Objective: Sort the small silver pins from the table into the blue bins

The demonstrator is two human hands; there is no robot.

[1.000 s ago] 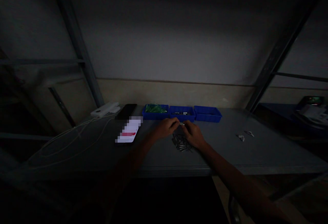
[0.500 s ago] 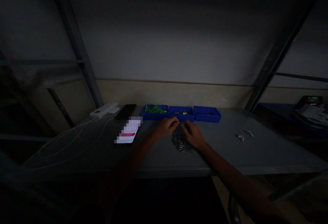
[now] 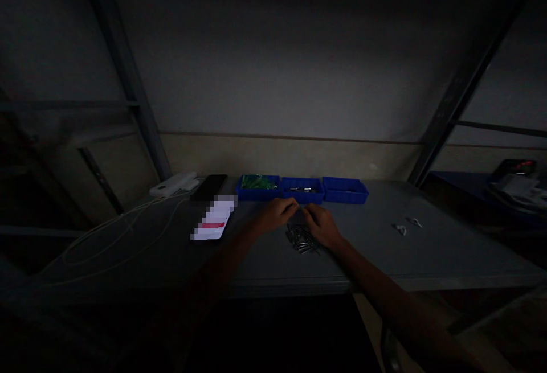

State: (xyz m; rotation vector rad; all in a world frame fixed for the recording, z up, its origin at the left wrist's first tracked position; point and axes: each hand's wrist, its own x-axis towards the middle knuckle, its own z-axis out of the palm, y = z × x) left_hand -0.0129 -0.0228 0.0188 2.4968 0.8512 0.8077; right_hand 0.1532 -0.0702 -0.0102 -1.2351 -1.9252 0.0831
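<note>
My left hand (image 3: pixel 277 214) and my right hand (image 3: pixel 321 225) meet fingertip to fingertip over the middle of the grey table (image 3: pixel 256 259). Both have their fingers closed in a pinch; whatever lies between them is too small and dark to name. Just below the hands is a loose pile of thin metal pieces (image 3: pixel 304 242), partly covered by my right hand. Behind the hands stand three blue bins in a row: the left bin (image 3: pixel 257 194) holds green pieces (image 3: pixel 257 181), the middle bin (image 3: pixel 314 197) a few shiny metal parts (image 3: pixel 304 189), and the right bin (image 3: pixel 345 195) shows its bare inside.
A lit phone (image 3: pixel 217 220) lies left of my arm, with a dark flat object (image 3: pixel 209 187) behind it. A white power strip (image 3: pixel 174 184) trails cables (image 3: pixel 128 213) over the left side. Small white items (image 3: pixel 400 229) lie to the right. Metal posts (image 3: pixel 442 102) frame the table.
My hands stay almost in place above the pile, with only a slight shift of the fingers. The pile, bins and phone look the same.
</note>
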